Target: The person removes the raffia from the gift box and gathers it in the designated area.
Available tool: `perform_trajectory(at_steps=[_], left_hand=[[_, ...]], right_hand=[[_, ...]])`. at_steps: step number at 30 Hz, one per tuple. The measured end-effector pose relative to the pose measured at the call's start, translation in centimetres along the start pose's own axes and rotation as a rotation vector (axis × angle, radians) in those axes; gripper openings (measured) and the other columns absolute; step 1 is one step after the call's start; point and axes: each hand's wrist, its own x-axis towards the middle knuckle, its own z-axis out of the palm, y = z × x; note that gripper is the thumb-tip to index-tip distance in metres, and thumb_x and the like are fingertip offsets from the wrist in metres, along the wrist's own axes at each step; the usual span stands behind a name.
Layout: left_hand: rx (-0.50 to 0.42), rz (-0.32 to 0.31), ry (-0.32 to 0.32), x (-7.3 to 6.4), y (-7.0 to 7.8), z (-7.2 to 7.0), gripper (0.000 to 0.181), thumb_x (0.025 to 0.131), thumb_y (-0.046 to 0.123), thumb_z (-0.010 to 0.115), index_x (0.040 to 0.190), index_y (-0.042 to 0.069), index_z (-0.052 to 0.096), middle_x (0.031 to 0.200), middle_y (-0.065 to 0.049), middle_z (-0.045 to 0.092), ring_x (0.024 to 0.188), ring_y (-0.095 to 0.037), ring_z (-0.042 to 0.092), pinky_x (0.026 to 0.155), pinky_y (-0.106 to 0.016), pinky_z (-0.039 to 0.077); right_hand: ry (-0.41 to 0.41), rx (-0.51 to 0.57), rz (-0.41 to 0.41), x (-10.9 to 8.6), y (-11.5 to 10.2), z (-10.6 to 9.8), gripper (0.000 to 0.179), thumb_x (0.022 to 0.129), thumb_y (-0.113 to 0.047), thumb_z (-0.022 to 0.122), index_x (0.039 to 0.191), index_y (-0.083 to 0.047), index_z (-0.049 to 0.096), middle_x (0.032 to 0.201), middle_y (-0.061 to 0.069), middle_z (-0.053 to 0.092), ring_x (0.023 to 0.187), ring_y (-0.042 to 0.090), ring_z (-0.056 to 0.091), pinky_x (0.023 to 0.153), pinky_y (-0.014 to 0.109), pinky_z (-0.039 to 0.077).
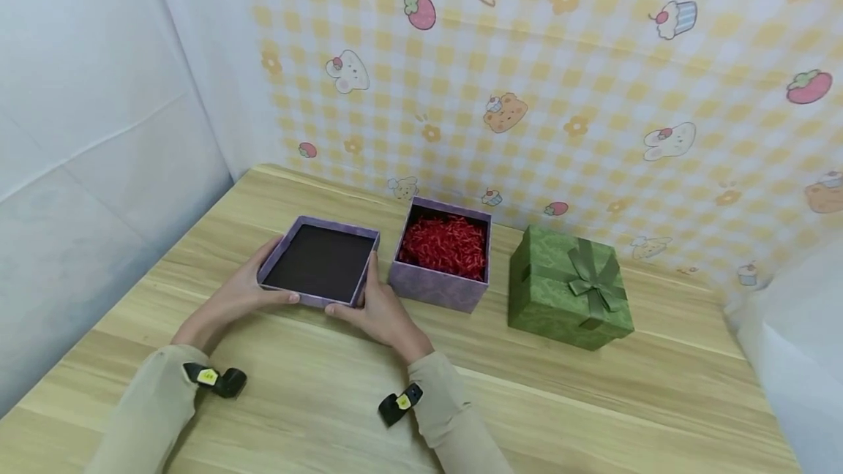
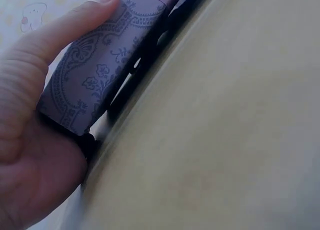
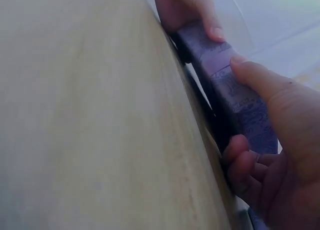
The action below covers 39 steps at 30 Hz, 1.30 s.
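A purple box lid (image 1: 320, 263) lies upside down, its black inside facing up. My left hand (image 1: 238, 291) grips its left side, thumb along the front wall. At the right front corner my right hand (image 1: 383, 311) holds it, thumb on the front wall and a finger along the right side. The left wrist view shows the dark floral pattern on the lid's wall (image 2: 95, 65). In the right wrist view, some right fingertips (image 3: 236, 146) curl at the lid's lower edge. Something dark, with small gaps, shows between lid and tabletop.
Just right of the lid stands an open purple box (image 1: 437, 289) with red shredded paper (image 1: 448, 246) inside. Farther right is a closed green gift box (image 1: 546, 306) with a green ribbon bow (image 1: 595, 285). A patterned cloth (image 1: 461, 93) hangs behind the wooden table (image 1: 303, 401).
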Motion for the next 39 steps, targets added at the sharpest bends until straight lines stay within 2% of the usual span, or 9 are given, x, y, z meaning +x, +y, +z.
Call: perform_trajectory(at_steps=[3, 11, 19, 26, 30, 32, 34, 37, 39], left_hand=[[0.021, -0.007, -0.012, 0.8, 0.4, 0.1, 0.113, 0.071, 0.033, 0.081, 0.151, 0.018, 0.003, 0.152, -0.020, 0.010, 0.134, -0.045, 0.014, 0.100, -0.065, 0.016], [0.040, -0.002, -0.011, 1.9, 1.3, 0.1, 0.115, 0.071, 0.035, 0.080, 0.151, 0.017, 0.000, 0.153, -0.019, 0.008, 0.135, -0.044, 0.012, 0.101, -0.063, 0.015], [0.102, 0.009, -0.007, 2.1, 1.2, 0.1, 0.112, 0.074, 0.038, 0.078, 0.151, 0.015, 0.001, 0.153, -0.021, 0.008, 0.134, -0.045, 0.013, 0.101, -0.063, 0.017], [0.081, 0.008, 0.011, 2.1, 0.9, 0.4, 0.112, 0.074, 0.036, 0.078, 0.151, 0.013, 0.000, 0.151, -0.024, 0.008, 0.134, -0.047, 0.013, 0.100, -0.064, 0.017], [0.044, -0.002, 0.013, 1.7, 0.6, 0.5, 0.112, 0.075, 0.034, 0.078, 0.151, 0.013, -0.002, 0.151, -0.025, 0.006, 0.134, -0.047, 0.010, 0.100, -0.065, 0.014], [0.002, 0.002, 0.018, 1.5, 0.5, 0.4, 0.110, 0.077, 0.032, 0.076, 0.151, 0.013, -0.002, 0.152, -0.023, 0.005, 0.135, -0.045, 0.007, 0.101, -0.064, 0.012], [-0.067, 0.013, 0.025, 1.3, 0.3, 0.2, 0.104, 0.081, 0.029, 0.072, 0.150, 0.011, -0.003, 0.153, -0.020, 0.003, 0.137, -0.042, 0.005, 0.103, -0.062, 0.011], [-0.199, 0.019, 0.043, 1.1, 0.1, -0.2, 0.089, 0.091, 0.027, 0.061, 0.150, 0.009, -0.002, 0.154, -0.017, 0.004, 0.138, -0.036, 0.005, 0.109, -0.046, 0.013], [-0.267, 0.028, 0.065, 0.9, 0.0, -0.4, 0.079, 0.096, 0.027, 0.053, 0.150, 0.006, -0.001, 0.153, -0.019, 0.007, 0.138, -0.034, 0.009, 0.108, -0.028, 0.018]], right_hand=[[0.047, -0.024, -0.015, 0.3, 0.3, -0.3, 0.116, 0.077, -0.057, 0.067, 0.148, -0.010, -0.012, 0.060, -0.002, 0.052, 0.051, 0.008, 0.048, 0.047, 0.024, 0.038], [0.123, 0.000, -0.019, 0.5, 0.4, -0.8, 0.103, 0.080, -0.049, 0.068, 0.151, -0.014, 0.002, 0.057, -0.002, 0.051, 0.047, 0.008, 0.047, 0.043, 0.024, 0.036], [0.146, 0.021, -0.007, 0.4, 0.4, -0.4, 0.099, 0.083, -0.045, 0.067, 0.151, -0.014, 0.002, 0.059, -0.005, 0.052, 0.048, 0.006, 0.047, 0.044, 0.022, 0.037], [0.166, 0.003, -0.022, -0.1, 0.3, -0.3, 0.090, 0.085, -0.031, 0.068, 0.149, -0.003, 0.011, 0.060, -0.008, 0.053, 0.050, 0.001, 0.047, 0.049, 0.019, 0.039], [0.096, 0.033, -0.008, -1.4, -0.1, -0.5, 0.084, 0.085, -0.022, 0.067, 0.147, 0.002, 0.015, 0.064, -0.010, 0.056, 0.052, 0.000, 0.049, 0.053, 0.018, 0.042], [0.030, 0.042, -0.030, -2.3, -0.4, -1.2, 0.073, 0.087, -0.021, 0.065, 0.144, 0.003, 0.026, 0.069, -0.011, 0.057, 0.057, 0.000, 0.050, 0.057, 0.018, 0.044], [-0.073, 0.050, -0.063, -3.5, -0.8, -2.4, 0.064, 0.089, -0.024, 0.063, 0.141, 0.002, 0.036, 0.073, -0.010, 0.058, 0.059, 0.001, 0.051, 0.058, 0.018, 0.045], [-0.212, 0.076, -0.122, -5.5, -1.3, -5.0, 0.053, 0.091, -0.030, 0.060, 0.134, -0.002, 0.047, 0.081, -0.009, 0.059, 0.064, 0.003, 0.055, 0.060, 0.020, 0.048], [-0.245, 0.120, -0.130, -6.9, -1.7, -7.2, 0.052, 0.092, -0.031, 0.058, 0.135, -0.004, 0.048, 0.084, -0.006, 0.061, 0.065, 0.006, 0.057, 0.059, 0.023, 0.050]])
